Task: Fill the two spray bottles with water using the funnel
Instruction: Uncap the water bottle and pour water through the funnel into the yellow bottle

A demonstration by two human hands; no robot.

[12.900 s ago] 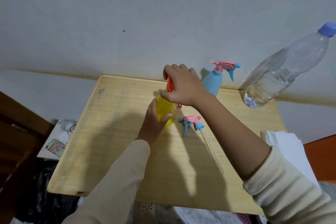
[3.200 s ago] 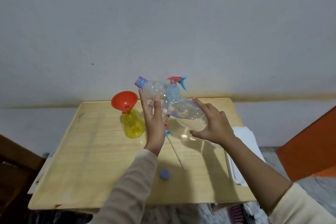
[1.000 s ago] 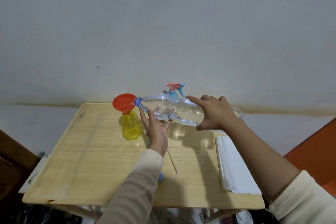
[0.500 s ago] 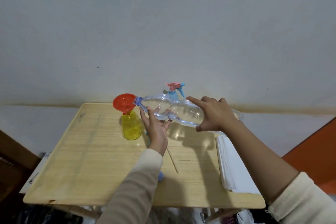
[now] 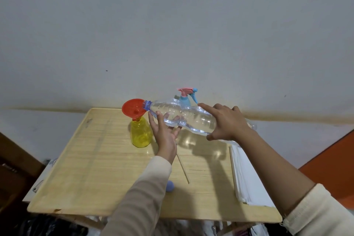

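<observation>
**Tipping the water bottle into the funnel**

Pouring, by the look of it, into the first of the two. Holding the clear water bottle (image 5: 191, 119) nearly level over the far half of the table (image 5: 86, 168), long axis running from the base at four o'clock to the open mouth at ten o'clock. Resting that mouth just inside the three o'clock rim of the red funnel (image 5: 132, 110), seated in the neck of the yellow spray bottle (image 5: 139, 134).

Cradling the bottle's shoulder from below with the left hand (image 5: 164, 134), fingers straight and spread, propping rather than clasping. Wrapping the right hand (image 5: 228, 122) round the wider rear half, thumb underneath, fingers curled over the top, forefinger stretched along the plastic.

Judging the next move: raising the base end at four o'clock with the right hand, the one farther from the funnel. Using the left hand, the nearer one, as the pivot keeping the mouth over the bowl. Not showing any visible stream, nor a clear water level in the yellow bottle.

Waiting at twelve o'clock behind the water bottle: the blue spray bottle (image 5: 185, 99), pink trigger head on, not yet opened. Lying at six o'clock beside the left sleeve: a blue cap (image 5: 170, 186) and a thin tube (image 5: 183, 168). Stacked along the three o'clock edge: white sheets (image 5: 247, 174).

Showing no label, brand or readable writing anywhere.
</observation>
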